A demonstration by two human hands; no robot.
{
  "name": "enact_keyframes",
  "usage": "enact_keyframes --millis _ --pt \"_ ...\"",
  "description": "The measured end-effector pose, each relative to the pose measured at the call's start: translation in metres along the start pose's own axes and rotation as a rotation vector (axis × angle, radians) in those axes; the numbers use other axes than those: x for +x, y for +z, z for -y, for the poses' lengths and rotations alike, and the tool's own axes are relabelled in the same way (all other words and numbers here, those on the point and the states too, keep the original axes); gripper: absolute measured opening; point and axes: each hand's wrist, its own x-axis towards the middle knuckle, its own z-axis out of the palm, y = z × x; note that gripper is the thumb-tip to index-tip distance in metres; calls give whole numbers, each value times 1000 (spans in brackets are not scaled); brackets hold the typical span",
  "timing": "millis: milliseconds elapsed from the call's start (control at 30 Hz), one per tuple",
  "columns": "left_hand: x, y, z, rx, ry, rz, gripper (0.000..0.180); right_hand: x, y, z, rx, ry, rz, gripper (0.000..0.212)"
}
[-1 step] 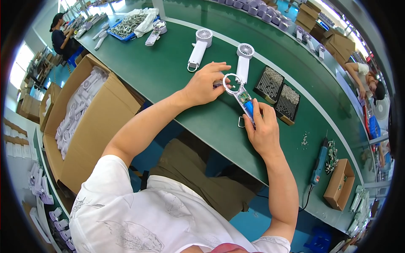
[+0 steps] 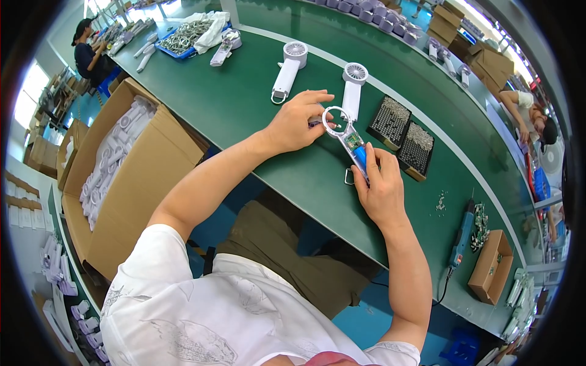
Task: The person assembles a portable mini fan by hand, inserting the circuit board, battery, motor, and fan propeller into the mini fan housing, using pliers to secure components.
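Note:
My right hand (image 2: 381,186) grips the handle of an opened handheld fan housing (image 2: 345,135). A blue cylindrical battery (image 2: 361,156) and a green circuit board (image 2: 352,142) lie exposed in it, and its round end is a bare white ring. Beside that ring, my left hand (image 2: 299,124) is closed with thumb and fingers bent. Its fingers hide most of a small piece at their tips, too little to name. A small metal wire loop (image 2: 348,176) shows next to the handle. Just beyond the ring, a white handheld fan (image 2: 352,91) lies on the green bench.
Another fan (image 2: 289,71) lies further left. Two black trays of screws (image 2: 417,148) sit right of my hands. A teal electric screwdriver (image 2: 462,235) and a small cardboard box (image 2: 491,266) lie far right. At left stands a large carton (image 2: 137,189) of white housings.

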Motion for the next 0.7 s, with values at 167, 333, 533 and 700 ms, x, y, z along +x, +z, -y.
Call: enact_keyframes --millis 167,333,533,700 --pt "-4 2 6 -75 -61 -57 41 1 1 2 -24 -21 1 53" --pt "-6 -2 6 -183 -193 -31 57 0 4 2 -45 -19 18 52" --pt "-8 -8 5 -169 -124 16 62 -2 8 0 -66 -31 31 52" --pt "6 -27 7 -253 -12 0 52 -2 9 -2 -38 -34 26 52"
